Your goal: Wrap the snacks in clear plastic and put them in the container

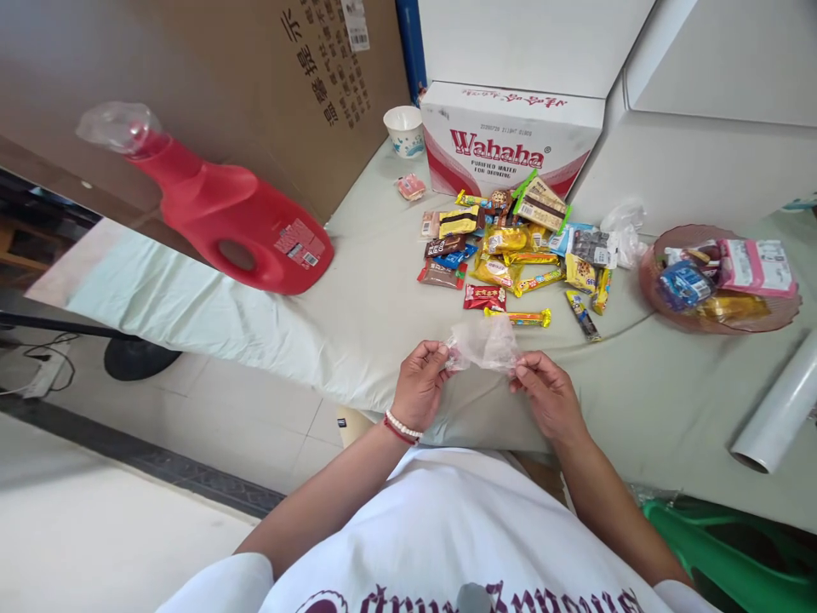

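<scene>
Clear plastic bag (486, 342), above the table's (376, 340) near edge: left fingers (437, 351) pinch one end, right fingers (524, 371) the other. Wrapped snacks (504, 247) lie just beyond; bare cloth extends left, toward the red jug (246, 226), and right.

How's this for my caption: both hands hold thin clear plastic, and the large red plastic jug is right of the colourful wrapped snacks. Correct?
No: the head view shows the large red plastic jug left of the colourful wrapped snacks. The left hand and right hand hold thin clear plastic.
</scene>
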Demonstrator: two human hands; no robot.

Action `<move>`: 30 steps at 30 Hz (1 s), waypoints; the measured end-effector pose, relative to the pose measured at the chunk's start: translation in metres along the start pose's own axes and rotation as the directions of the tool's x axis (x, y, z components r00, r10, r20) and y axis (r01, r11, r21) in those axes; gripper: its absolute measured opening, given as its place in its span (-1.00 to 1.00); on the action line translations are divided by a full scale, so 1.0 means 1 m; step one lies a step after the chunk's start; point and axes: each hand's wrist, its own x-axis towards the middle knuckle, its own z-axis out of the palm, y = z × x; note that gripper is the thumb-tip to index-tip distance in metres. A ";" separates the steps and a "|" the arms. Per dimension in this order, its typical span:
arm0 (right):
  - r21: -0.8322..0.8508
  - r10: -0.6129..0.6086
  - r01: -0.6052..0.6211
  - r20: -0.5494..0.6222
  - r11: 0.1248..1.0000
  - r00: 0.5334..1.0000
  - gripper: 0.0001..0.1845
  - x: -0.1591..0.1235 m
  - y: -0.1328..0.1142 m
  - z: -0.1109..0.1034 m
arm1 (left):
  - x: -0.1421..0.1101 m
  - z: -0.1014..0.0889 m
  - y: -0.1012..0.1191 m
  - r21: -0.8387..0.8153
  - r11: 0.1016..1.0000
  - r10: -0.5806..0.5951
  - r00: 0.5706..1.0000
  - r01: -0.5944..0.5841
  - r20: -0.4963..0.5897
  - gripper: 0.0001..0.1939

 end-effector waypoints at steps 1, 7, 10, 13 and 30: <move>0.072 0.035 -0.033 -0.019 0.997 0.999 -0.79 -0.002 0.000 -0.002 | 0.001 -0.003 -0.001 0.021 1.000 0.004 1.000 -0.005 0.021 -0.59; 0.048 0.181 -0.181 0.000 0.982 0.983 -0.75 -0.002 -0.013 -0.024 | 0.016 -0.033 0.021 0.373 0.886 0.209 0.956 -0.275 0.208 -0.70; -0.222 0.080 -0.076 0.010 0.972 0.997 -0.75 0.008 -0.026 -0.039 | 0.028 -0.046 0.043 0.444 0.800 0.267 0.902 -0.404 0.341 -0.74; -0.515 -0.049 0.089 0.091 0.852 0.995 -0.78 0.029 -0.039 -0.052 | 0.038 -0.055 0.052 0.479 0.776 0.310 0.910 -0.410 0.277 -0.74; -0.873 -0.441 0.309 0.124 0.378 0.889 -0.84 0.082 -0.022 -0.081 | 0.049 -0.065 -0.001 0.567 0.788 0.408 0.893 -0.239 -0.191 -0.64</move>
